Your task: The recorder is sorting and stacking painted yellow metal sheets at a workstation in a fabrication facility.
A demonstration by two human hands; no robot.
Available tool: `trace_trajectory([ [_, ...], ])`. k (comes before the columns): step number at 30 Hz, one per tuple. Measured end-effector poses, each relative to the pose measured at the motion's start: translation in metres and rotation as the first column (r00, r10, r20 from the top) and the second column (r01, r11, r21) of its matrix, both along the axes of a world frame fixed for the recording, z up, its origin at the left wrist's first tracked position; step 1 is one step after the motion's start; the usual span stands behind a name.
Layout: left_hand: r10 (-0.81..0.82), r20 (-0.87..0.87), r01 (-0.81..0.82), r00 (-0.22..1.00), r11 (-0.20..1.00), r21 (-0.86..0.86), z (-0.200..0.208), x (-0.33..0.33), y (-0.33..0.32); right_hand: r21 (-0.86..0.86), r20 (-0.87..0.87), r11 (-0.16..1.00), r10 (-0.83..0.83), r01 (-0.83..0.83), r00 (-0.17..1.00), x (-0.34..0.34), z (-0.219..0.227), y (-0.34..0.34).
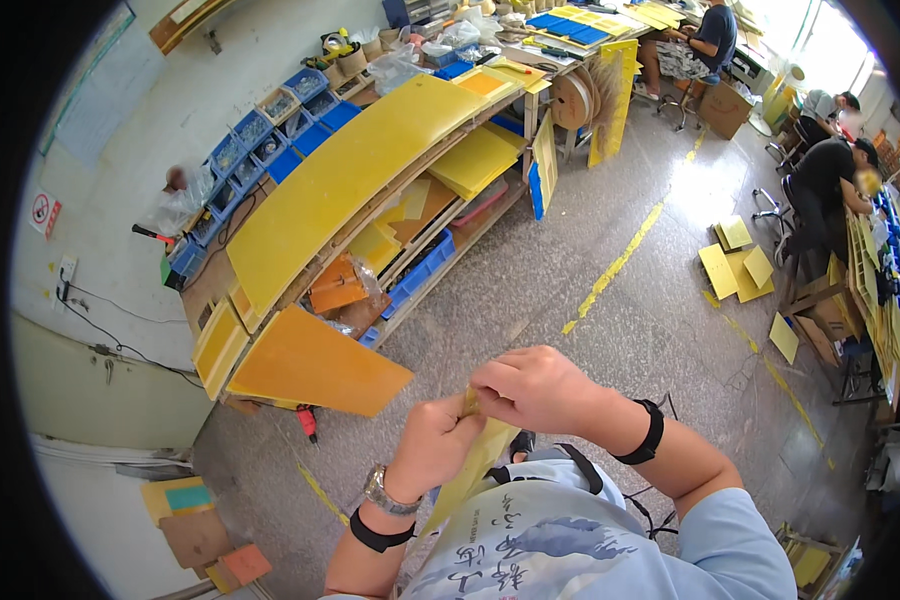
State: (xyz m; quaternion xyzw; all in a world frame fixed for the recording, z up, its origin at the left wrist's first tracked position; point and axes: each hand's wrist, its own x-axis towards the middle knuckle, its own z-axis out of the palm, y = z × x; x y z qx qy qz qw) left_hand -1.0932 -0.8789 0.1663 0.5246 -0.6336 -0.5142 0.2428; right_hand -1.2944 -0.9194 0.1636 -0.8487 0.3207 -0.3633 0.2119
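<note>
In front of my body a pale yellow sheet (462, 480) hangs at a slant, seen narrow, with its lower part running down beside my shirt. My left hand (432, 447) is closed on its upper left edge, the thumb and fingers pressed together. Right beside it, my right hand (532, 388) is closed at the sheet's top end, with its fingers curled inward. The two hands almost touch. Whatever small thing may be between the right fingertips is hidden.
A long workbench carries a large yellow panel (360, 180), with blue bins (255, 130) behind it. An orange panel (315, 362) leans at its near end, a red tool (307, 422) beneath. Yellow boards (740, 270) lie on the floor at right. People work farther off.
</note>
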Motion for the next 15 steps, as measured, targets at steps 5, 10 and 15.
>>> trace_trajectory([
  [5,-0.015,0.027,0.015,1.0,1.0,-0.001,0.014,-0.004,0.002,0.042,0.022,0.999,0.01,-0.011,1.0,-0.001,0.008,0.005],
  [10,-0.054,0.102,0.059,0.993,0.997,-0.052,0.018,-0.002,0.007,0.027,0.0,0.998,0.049,-0.049,0.999,-0.002,0.012,0.009],
  [15,-0.037,0.092,0.043,0.995,0.997,-0.063,0.027,-0.007,0.01,-0.011,0.007,0.998,0.064,-0.064,0.998,-0.001,0.009,0.011],
])
